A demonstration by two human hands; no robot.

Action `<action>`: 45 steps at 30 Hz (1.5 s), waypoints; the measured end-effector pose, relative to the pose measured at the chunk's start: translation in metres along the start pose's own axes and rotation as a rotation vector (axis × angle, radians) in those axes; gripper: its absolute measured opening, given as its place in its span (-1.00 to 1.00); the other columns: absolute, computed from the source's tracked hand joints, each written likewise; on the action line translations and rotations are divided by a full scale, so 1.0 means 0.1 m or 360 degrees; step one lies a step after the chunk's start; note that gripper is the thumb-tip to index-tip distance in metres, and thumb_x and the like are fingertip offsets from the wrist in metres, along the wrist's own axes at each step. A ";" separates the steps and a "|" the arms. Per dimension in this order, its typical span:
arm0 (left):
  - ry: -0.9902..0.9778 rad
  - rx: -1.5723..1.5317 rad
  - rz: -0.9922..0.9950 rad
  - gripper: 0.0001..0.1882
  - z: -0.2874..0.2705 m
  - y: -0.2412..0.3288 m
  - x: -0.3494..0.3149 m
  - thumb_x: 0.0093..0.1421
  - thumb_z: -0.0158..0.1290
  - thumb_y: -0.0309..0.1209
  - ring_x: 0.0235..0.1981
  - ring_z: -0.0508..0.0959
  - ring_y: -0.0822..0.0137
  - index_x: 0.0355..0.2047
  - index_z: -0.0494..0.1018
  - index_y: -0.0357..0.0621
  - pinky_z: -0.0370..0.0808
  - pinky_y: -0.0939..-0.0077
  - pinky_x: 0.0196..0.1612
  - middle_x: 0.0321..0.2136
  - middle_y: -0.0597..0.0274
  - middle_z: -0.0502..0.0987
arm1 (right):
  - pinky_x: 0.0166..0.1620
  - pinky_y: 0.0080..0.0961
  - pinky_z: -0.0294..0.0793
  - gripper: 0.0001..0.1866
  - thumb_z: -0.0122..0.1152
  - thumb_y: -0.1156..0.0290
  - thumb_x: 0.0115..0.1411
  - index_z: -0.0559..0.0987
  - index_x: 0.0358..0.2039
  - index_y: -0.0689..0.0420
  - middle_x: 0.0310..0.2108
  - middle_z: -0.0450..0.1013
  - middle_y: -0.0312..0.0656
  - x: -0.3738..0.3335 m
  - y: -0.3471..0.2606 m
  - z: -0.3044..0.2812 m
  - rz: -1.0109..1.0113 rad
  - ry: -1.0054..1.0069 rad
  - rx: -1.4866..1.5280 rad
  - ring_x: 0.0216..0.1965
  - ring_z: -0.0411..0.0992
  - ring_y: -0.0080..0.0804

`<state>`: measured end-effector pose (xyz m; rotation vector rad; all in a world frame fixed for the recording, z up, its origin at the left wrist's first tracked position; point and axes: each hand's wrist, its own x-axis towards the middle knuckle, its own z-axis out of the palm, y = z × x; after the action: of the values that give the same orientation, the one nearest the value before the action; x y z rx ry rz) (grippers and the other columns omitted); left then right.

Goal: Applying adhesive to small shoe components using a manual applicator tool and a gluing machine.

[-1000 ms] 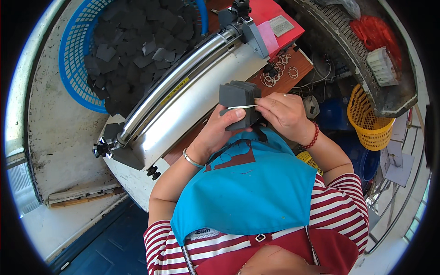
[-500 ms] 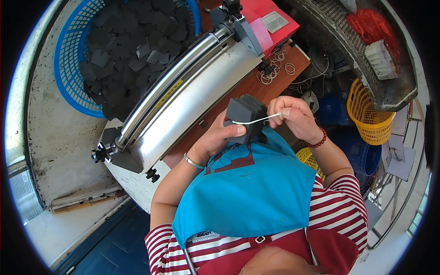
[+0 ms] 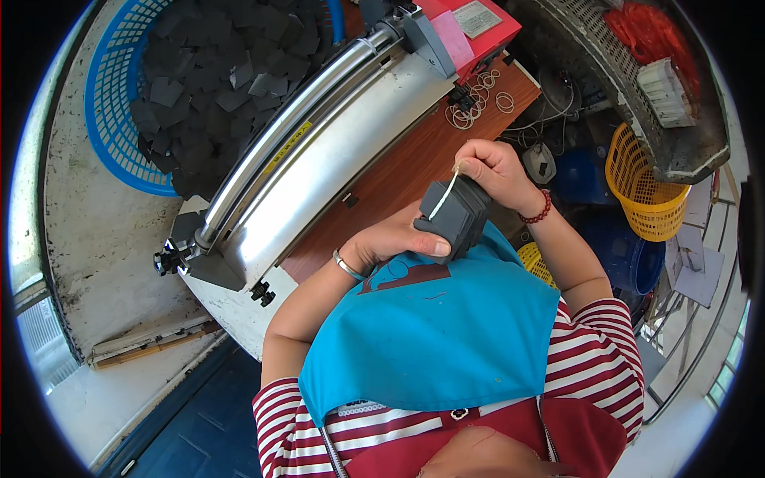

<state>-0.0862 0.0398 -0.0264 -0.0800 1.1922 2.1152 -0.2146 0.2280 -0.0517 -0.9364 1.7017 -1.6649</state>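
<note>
My left hand [image 3: 396, 241] is closed around a thick stack of dark grey flat pieces [image 3: 464, 227], its thumb pressed along the near side. The stack is tilted in front of the blue apron. Across the stack's face runs a white rubber band [image 3: 444, 197], pulled taut. At the stack's far corner, my right hand [image 3: 498, 173] pinches the upper end of that band between thumb and fingertips. The lower end of the band passes out of sight near the left thumb, and the stack's underside is hidden.
A blue basket [image 3: 97, 103] heaped with dark grey pieces stands at the far left. Beside it is a metal roller machine [image 3: 335, 151] with a red housing [image 3: 498, 36]. Loose rubber bands [image 3: 470, 107] lie on the brown tabletop [image 3: 390, 179]. A yellow basket [image 3: 645, 215] is at right.
My right hand has moved up and left, swinging the band from nearly level to steep across the stack. My left hand has shifted the stack rightward and tilted it.
</note>
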 end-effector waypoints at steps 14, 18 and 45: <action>-0.0366 0.0124 -0.0060 -0.15 0.07 -0.11 0.27 -0.12 0.32 -0.20 -0.08 0.41 0.34 0.14 0.22 -0.29 0.37 0.46 0.05 -0.08 0.16 0.41 | -0.51 -0.76 0.21 -0.78 0.08 0.32 0.32 0.50 -0.39 0.19 -0.58 0.32 -0.46 0.19 0.43 0.06 0.0415 0.0047 0.0396 -0.57 0.22 -0.77; -0.0155 -0.0325 -0.0150 -0.16 -0.02 -0.19 0.30 -0.10 0.30 -0.22 -0.04 0.43 0.32 0.15 0.21 -0.26 0.36 0.46 0.08 -0.05 0.15 0.41 | -0.51 -0.72 0.23 -0.76 0.10 0.28 0.31 0.51 -0.41 0.18 -0.59 0.33 -0.47 0.24 0.68 -0.08 0.0367 0.0351 0.0358 -0.58 0.25 -0.74; 0.1359 -0.0798 0.0086 -0.47 -0.58 -1.12 0.73 0.26 -0.16 0.01 -0.09 0.49 0.28 0.06 0.30 -0.09 0.44 0.29 0.06 -0.13 0.18 0.44 | -0.16 -0.31 0.44 -0.59 0.24 0.20 0.13 0.55 -0.09 0.20 -0.22 0.45 -0.07 -0.02 1.26 0.57 0.0250 0.0180 -0.0870 -0.24 0.46 -0.12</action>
<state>-0.0901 0.0718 -0.1682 -1.2891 1.0467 2.4533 -0.1788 0.1931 -0.1807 -0.9234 2.3049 -1.1860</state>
